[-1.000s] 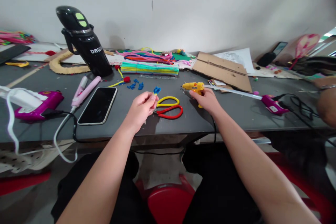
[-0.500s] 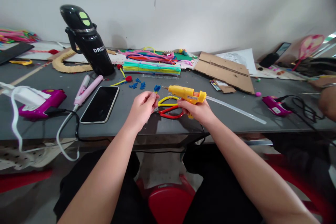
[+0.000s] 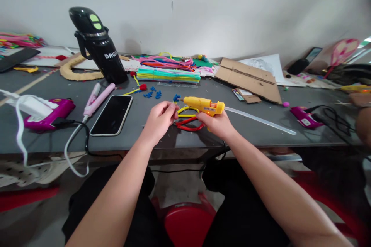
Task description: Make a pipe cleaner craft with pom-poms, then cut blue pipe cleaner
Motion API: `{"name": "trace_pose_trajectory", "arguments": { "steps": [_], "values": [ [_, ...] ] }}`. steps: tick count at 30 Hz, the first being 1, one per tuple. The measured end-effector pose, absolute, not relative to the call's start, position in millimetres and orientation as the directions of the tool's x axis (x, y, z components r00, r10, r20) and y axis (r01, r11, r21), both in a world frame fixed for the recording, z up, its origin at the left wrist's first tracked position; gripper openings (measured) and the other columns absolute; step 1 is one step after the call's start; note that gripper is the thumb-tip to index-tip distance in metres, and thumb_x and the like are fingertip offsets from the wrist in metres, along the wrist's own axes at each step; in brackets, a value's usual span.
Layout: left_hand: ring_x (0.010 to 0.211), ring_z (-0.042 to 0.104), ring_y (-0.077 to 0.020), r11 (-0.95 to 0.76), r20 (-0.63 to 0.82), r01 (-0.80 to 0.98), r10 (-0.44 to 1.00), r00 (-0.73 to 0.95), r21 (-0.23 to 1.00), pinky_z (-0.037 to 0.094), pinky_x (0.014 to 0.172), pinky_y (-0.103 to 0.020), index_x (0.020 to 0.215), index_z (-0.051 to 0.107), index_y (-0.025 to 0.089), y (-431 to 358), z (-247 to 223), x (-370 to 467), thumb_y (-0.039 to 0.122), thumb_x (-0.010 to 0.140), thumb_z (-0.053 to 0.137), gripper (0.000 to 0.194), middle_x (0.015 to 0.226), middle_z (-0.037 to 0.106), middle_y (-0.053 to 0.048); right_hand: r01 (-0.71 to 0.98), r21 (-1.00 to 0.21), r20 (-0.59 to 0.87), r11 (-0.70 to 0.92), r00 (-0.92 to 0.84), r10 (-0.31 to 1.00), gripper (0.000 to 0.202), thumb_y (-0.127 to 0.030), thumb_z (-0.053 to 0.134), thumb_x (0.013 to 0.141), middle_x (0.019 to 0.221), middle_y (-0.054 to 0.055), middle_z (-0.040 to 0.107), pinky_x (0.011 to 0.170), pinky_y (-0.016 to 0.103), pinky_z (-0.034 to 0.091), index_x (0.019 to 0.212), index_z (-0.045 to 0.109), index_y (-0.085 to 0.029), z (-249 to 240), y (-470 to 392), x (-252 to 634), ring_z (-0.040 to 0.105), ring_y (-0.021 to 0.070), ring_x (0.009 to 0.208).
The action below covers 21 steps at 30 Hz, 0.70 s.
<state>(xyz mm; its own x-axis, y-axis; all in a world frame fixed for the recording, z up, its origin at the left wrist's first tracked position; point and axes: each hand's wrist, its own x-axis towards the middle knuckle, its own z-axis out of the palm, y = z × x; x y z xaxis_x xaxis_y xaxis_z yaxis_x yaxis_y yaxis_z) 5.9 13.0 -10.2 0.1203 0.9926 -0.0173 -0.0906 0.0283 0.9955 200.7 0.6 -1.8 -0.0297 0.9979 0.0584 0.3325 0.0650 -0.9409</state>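
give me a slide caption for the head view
Right hand aims yellow glue gun at blue piece pinched by left hand.

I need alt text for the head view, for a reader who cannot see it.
A person's right hand points a yellow glue gun at a small blue piece pinched in the left hand, over a grey table. A phone, a black bottle and pipe cleaners lie around.

Cut off at the right edge: another person's arm (image 3: pixel 362 117), hand out of view. Hidden behind the right hand (image 3: pixel 216 123): glue gun (image 3: pixel 203 105) handle and part of the red loop (image 3: pixel 189 125). Too small to tell: blue bit (image 3: pixel 176 97) pinched in left-hand fingers (image 3: pixel 171 109). Blurred: top right corner.
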Motion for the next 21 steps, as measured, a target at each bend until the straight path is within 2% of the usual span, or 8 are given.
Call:
{"name": "trace_pose_trajectory", "arguments": {
  "steps": [9, 21],
  "values": [
    [0.053, 0.043, -0.0078, 0.042, -0.029, -0.096, 0.992, 0.125, 0.995, 0.029, 0.049, -0.021, 0.086, 0.064, 0.014, 13.9, -11.4, 5.3, 0.037, 0.086, 0.064, 0.023, 0.066, 0.056, -0.001, 0.303, -0.946, 0.106, 0.113, -0.037, 0.994, 0.031, -0.025, 0.058, 0.071, 0.084, 0.002, 0.068, 0.069, 0.028, 0.049, 0.098, 0.072, -0.017, -8.6, 3.4, 202.0, 0.061, 0.0171, 0.076],
    [0.053, 0.043, -0.0076, 0.019, -0.012, -0.056, 0.993, 0.119, 0.998, 0.029, 0.048, -0.02, 0.085, 0.064, 0.015, 13.8, -12.5, 6.0, 0.039, 0.089, 0.06, 0.025, 0.065, 0.055, 0.0, 0.29, -0.947, 0.131, 0.141, -0.055, 0.99, 0.031, -0.022, 0.057, 0.072, 0.087, 0.001, 0.07, 0.071, 0.028, 0.05, 0.098, 0.073, -0.016, -7.8, 2.4, 201.7, 0.063, 0.0176, 0.079]
  ]
}}
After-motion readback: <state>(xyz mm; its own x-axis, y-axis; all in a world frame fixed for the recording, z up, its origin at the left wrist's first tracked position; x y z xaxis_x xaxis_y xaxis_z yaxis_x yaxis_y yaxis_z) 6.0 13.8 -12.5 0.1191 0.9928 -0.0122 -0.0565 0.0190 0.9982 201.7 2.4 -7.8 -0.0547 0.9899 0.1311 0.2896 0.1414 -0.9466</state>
